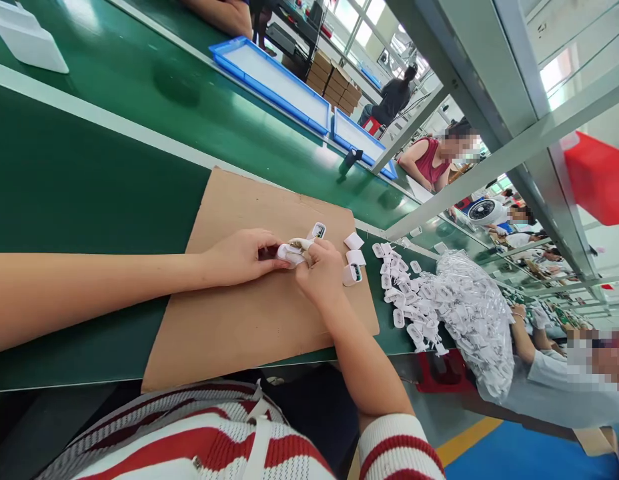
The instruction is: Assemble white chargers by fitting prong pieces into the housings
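White plastic charger shell point(291, 253): we pinch it between left hand point(244, 257) and right hand point(322, 270), seemingly fitting parts, above the brown cardboard sheet point(239, 320).

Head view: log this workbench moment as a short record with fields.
surface: cardboard sheet on a green bench
left hand: left hand pinches a small white plastic part
right hand: right hand grips the same part from the other side
loose parts: four white pieces on the cardboard beside the hands
stock: pile of white parts by a clear bag
behind: blue trays
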The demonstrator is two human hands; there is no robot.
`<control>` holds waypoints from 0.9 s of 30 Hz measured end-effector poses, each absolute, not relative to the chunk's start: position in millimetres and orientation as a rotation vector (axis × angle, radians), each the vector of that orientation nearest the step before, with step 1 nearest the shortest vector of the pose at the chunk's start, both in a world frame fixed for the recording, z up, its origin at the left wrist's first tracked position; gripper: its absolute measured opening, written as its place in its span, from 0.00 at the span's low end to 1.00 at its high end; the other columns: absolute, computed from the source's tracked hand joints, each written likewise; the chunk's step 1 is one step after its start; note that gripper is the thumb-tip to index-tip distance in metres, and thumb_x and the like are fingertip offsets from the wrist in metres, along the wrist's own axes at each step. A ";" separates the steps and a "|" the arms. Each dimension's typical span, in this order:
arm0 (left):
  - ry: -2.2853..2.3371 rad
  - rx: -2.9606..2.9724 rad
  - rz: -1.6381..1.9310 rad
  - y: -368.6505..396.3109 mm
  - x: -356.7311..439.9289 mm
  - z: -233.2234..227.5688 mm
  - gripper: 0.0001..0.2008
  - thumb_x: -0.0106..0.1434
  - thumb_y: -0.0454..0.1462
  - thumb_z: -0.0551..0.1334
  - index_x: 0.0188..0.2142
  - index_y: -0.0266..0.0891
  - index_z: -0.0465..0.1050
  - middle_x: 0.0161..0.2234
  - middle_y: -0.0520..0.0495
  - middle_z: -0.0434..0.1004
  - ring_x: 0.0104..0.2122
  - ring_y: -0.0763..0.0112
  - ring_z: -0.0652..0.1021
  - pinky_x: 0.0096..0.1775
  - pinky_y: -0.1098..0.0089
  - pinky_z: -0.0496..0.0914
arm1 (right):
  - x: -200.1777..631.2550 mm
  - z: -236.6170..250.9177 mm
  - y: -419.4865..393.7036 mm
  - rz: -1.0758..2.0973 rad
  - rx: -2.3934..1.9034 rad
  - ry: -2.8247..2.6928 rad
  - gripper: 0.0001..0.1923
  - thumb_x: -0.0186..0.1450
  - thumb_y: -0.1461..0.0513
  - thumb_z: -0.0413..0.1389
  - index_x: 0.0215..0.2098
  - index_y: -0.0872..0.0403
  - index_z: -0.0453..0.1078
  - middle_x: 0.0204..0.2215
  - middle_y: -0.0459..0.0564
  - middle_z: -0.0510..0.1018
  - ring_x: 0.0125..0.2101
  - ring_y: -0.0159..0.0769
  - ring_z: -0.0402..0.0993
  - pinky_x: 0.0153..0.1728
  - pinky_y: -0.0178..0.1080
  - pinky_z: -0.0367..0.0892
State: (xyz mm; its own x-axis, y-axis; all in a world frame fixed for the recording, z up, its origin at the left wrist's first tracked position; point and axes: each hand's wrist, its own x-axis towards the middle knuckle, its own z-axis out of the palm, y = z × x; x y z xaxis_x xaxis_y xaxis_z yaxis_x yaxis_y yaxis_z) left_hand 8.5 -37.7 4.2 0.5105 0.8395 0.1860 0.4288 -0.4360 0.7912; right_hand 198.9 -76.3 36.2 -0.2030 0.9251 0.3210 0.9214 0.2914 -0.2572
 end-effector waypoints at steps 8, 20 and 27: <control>0.957 1.935 0.766 -36.7 9.0 2.6 0.28 0.58 0.61 0.64 0.43 0.40 0.79 0.35 0.47 0.81 0.34 0.62 0.78 0.35 0.68 0.70 | 203.1 40.8 -70.8 0.048 -1.585 -2.184 0.10 0.54 0.73 0.55 0.24 0.51 0.69 0.26 0.45 0.70 0.33 0.37 0.65 0.30 0.37 0.58; 0.912 1.834 0.753 -37.0 11.4 2.0 0.28 0.57 0.59 0.67 0.45 0.40 0.78 0.36 0.47 0.80 0.35 0.62 0.78 0.37 0.67 0.73 | 240.5 39.7 -76.3 0.392 -1.620 -1.582 0.11 0.61 0.54 0.65 0.39 0.49 0.82 0.32 0.47 0.77 0.35 0.37 0.67 0.42 0.42 0.69; 0.907 2.128 0.774 -38.8 9.5 3.7 0.24 0.63 0.57 0.60 0.42 0.40 0.78 0.39 0.44 0.79 0.40 0.58 0.78 0.42 0.64 0.73 | 226.4 33.2 -81.0 0.315 -1.414 -2.078 0.25 0.63 0.65 0.64 0.58 0.45 0.77 0.45 0.47 0.83 0.45 0.42 0.68 0.51 0.44 0.69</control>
